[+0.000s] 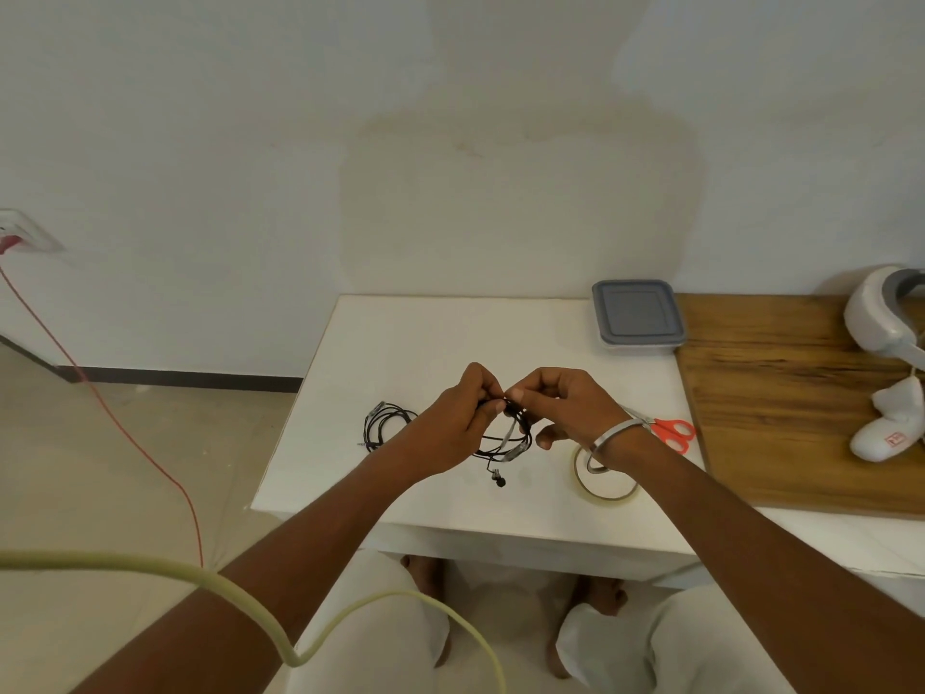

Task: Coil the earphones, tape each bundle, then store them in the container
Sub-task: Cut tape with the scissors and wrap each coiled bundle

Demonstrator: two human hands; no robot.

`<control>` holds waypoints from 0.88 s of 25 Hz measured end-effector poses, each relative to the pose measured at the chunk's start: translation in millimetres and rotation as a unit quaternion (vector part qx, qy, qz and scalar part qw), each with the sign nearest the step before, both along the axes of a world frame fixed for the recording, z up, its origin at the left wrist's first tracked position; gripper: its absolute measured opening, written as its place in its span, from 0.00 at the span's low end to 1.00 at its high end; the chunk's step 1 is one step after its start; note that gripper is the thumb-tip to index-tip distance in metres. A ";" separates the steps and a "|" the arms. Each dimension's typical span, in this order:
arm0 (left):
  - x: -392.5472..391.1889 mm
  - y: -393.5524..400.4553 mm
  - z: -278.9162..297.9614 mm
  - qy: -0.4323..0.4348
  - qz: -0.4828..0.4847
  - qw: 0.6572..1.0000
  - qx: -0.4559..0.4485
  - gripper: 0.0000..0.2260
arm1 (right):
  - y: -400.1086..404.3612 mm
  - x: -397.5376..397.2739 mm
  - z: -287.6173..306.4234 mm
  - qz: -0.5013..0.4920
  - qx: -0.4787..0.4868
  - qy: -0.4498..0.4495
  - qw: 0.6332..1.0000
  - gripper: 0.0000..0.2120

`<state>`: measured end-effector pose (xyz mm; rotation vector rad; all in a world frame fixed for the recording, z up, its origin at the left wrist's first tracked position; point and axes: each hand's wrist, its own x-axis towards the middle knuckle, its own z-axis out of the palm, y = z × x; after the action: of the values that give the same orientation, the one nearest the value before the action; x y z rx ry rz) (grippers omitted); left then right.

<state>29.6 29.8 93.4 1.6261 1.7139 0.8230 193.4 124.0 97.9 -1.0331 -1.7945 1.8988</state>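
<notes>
Head view: a black earphone coil [503,433] hangs between the two hands above the middle of the white table [450,333]. The left hand [453,418] has its fingers curled round the upper left of the loops, thumb and fingertips pinching the cord. The right hand [560,403] pinches the same bundle from the other side, thumb against forefinger at the top of the coil, its other fingers bent. The two hands nearly touch at the pinch. An earbud [499,479] dangles below the loops on a short length of cord, close to the tabletop; whether it touches I cannot tell. A pale strip, perhaps tape, shows on the coil's lower right, too small to be sure.

A second coil [384,424] of black earphones lies flat on the table just left of the left hand. A tape roll [608,485] lies on the table under the right wrist, which wears a metal bangle [613,435]. Scissors [668,430] with orange handles lie beyond that wrist, near the table's right edge. A container [636,315] with a grey lid on sits at the far right corner. A wooden board [801,393] adjoins the table on the right, with a white headset [886,313] on it.
</notes>
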 end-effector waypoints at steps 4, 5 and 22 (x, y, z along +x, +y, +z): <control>2.7 -1.3 7.6 0.046 0.008 0.999 -0.011 0.03 | -5.7 1.3 4.5 -0.008 0.022 -0.006 1.000 0.05; 3.5 -1.5 8.8 0.056 0.014 0.998 -0.017 0.03 | -7.3 1.0 5.4 -0.012 0.027 -0.005 1.000 0.05; 5.5 -2.0 10.7 0.097 0.011 0.995 -0.020 0.03 | -12.8 -1.5 4.3 -0.030 0.007 -0.037 0.999 0.07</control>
<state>35.1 27.9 104.1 1.7092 1.8727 0.6552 191.9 111.2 102.3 -1.1534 -1.7934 1.8317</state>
